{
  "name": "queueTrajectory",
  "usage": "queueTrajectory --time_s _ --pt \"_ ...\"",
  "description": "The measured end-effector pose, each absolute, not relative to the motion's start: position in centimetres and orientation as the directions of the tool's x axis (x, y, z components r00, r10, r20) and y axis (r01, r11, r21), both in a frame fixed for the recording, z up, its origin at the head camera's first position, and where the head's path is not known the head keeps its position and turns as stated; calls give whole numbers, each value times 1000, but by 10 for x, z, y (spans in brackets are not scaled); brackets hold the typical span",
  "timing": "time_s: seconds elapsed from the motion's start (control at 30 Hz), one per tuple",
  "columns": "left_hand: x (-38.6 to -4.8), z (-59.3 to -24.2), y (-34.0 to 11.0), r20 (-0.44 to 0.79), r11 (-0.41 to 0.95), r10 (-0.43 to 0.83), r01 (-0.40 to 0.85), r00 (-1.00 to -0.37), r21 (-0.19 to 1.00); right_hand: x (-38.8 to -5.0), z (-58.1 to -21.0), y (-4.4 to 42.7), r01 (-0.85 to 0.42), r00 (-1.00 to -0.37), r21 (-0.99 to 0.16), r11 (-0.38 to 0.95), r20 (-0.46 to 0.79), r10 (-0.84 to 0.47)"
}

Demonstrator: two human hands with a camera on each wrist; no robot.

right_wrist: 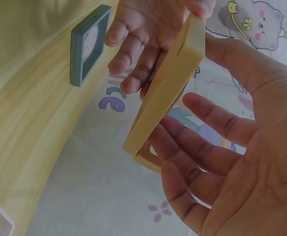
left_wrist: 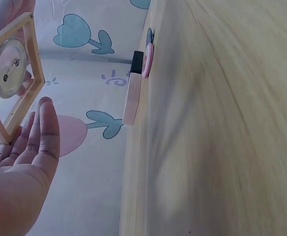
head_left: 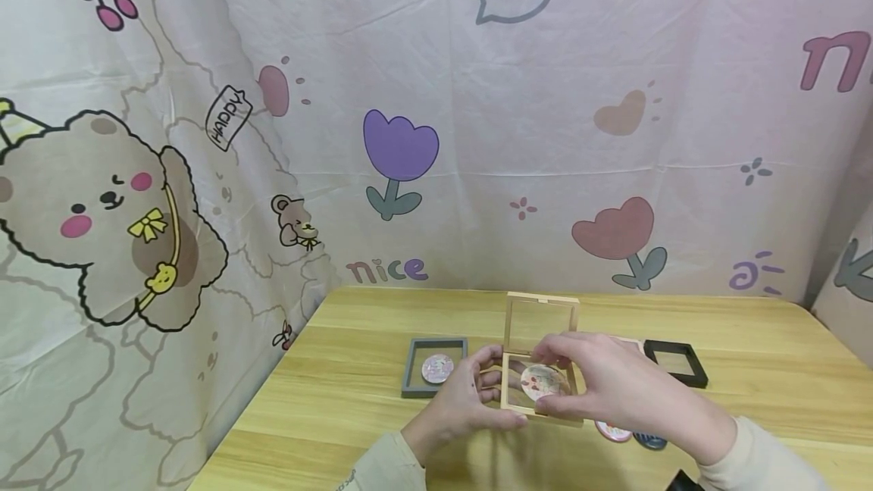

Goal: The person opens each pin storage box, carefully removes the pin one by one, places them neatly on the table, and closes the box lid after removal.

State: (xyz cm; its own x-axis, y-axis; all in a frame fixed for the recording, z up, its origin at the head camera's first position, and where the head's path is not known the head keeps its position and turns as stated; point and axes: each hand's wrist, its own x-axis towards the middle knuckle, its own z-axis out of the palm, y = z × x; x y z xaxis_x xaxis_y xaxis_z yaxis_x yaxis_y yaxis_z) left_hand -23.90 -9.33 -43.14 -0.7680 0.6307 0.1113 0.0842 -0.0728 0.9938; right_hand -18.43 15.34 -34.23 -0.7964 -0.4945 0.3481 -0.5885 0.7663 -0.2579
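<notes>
My left hand [head_left: 458,400] holds a wood-coloured floating display frame [head_left: 505,383] by its left side, thumb at the near edge and fingers behind. Its hinged lid [head_left: 543,298] stands raised, with clear film in both halves. A round button badge [head_left: 541,383] with a printed picture lies against the film of the lower half. Thumb and fingertips of my right hand [head_left: 617,377] pinch the badge at its edges. Seen from below in the left wrist view, the badge's metal back [left_wrist: 8,68] shows a safety pin.
On the table [head_left: 327,370], a grey display frame [head_left: 408,377] with a pinkish badge [head_left: 437,368] lies left. At right are a black frame [head_left: 697,366] and a pale pink frame [left_wrist: 132,98]. A pink-rimmed badge [head_left: 614,433] and a dark badge [head_left: 650,442] lie under my right forearm.
</notes>
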Motion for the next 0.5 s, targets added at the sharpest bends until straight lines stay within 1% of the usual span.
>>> queueTrajectory --time_s 0.27,0.5 --pt "-239 -433 -93 122 -71 621 100 -774 992 -186 -343 152 -595 -797 -291 749 334 -503" --pt "-239 -435 -92 119 -59 618 105 -777 993 -189 -344 151 -633 -772 -334 698 339 -538"
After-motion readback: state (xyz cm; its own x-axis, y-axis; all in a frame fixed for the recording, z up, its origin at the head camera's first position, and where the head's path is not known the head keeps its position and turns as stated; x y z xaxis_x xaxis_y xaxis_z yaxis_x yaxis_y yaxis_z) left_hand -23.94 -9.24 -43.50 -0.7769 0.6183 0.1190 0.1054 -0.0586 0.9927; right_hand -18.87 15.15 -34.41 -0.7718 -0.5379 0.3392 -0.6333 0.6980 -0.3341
